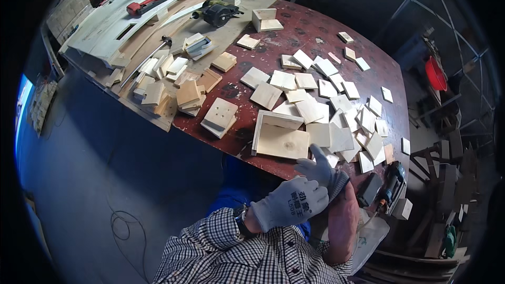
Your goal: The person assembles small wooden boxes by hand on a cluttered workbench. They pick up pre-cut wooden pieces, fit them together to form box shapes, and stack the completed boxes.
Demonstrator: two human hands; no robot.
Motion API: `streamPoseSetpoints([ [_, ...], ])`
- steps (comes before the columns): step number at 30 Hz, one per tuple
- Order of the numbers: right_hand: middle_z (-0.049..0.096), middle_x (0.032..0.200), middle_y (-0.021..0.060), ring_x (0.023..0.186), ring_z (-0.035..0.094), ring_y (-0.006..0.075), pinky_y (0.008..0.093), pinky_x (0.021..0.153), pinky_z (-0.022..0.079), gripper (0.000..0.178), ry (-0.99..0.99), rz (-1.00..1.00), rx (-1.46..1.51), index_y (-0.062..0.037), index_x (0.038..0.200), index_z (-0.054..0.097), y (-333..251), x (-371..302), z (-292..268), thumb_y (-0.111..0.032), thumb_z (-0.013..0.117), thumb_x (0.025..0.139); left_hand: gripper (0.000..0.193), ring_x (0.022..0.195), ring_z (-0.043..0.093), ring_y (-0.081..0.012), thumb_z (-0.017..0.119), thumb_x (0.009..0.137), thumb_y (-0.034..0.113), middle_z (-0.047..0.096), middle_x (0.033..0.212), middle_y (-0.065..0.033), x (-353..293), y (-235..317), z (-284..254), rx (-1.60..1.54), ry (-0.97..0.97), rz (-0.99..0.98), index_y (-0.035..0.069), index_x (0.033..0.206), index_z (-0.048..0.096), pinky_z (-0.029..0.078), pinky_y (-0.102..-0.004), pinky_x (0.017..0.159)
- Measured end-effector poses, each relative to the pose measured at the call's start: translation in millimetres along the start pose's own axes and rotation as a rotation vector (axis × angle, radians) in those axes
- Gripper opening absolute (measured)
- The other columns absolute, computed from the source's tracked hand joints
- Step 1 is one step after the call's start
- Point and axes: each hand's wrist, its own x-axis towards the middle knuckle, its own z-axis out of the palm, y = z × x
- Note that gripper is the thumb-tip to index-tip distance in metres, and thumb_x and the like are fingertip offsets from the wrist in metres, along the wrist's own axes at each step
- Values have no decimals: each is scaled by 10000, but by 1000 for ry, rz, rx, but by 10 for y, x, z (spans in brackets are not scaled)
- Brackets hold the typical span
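My left hand (pixel 296 203), in a grey-white work glove with dark print, is closed on the cuff of the matching glove (pixel 340 183) on my right hand. My right hand (pixel 320 171) is held over the table's front edge, its gloved fingers stretched out and apart. Part of it is hidden behind the left hand. Just beyond my hands stands a corner piece (pixel 284 141) of pale boards, with a flat base and two upright sides. Square wooden pieces (pixel 318 108) lie loosely heaped on the dark red tabletop (pixel 242 144) behind it.
A cordless drill (pixel 392 183) and a dark box-shaped item (pixel 369 189) lie at the right edge. On the left are stacked wood blocks (pixel 188 93), a hammer (pixel 147 59), a small tray (pixel 199 46), a red tool (pixel 142 6) and a green-black power tool (pixel 216 12). A cable (pixel 129 221) lies on the floor.
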Motion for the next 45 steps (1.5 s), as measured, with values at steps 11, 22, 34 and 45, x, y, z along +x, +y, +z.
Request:
streamPoseSetpoints([
  [11, 647, 1312, 204, 1151, 664, 266, 401, 1042, 531, 455, -36, -305, 1180, 75, 1373, 517, 1288, 230, 568, -133, 511, 968, 214, 758, 699, -236, 848, 764, 126, 720, 912, -50, -67, -647, -744, -535, -322, 216, 64, 936, 736, 555, -354, 644],
  [22, 750, 1100, 84, 967, 701, 129, 276, 872, 554, 467, 213, -532, 104, 7, 1329, 652, 1540, 171, 547, -117, 841, 920, 148, 784, 681, -222, 802, 777, 139, 669, 877, -10, -83, -540, -741, -477, -376, 270, 112, 869, 690, 539, -380, 652],
  [34, 610, 1461, 125, 1309, 619, 222, 382, 1161, 475, 437, -68, -3, 845, 25, 1480, 548, 1355, 260, 545, -145, 604, 1082, 136, 714, 664, -320, 797, 802, 125, 654, 788, -119, -68, -620, -608, -565, -625, 33, 24, 850, 721, 514, -396, 621],
  [45, 649, 1355, 74, 1159, 675, 166, 341, 1019, 585, 468, 354, -231, 1003, -32, 1490, 501, 1526, 224, 569, -136, 657, 1061, 133, 704, 649, -273, 772, 843, 153, 639, 790, -81, 250, -433, -626, -629, -636, 216, 43, 879, 707, 515, -382, 620],
])
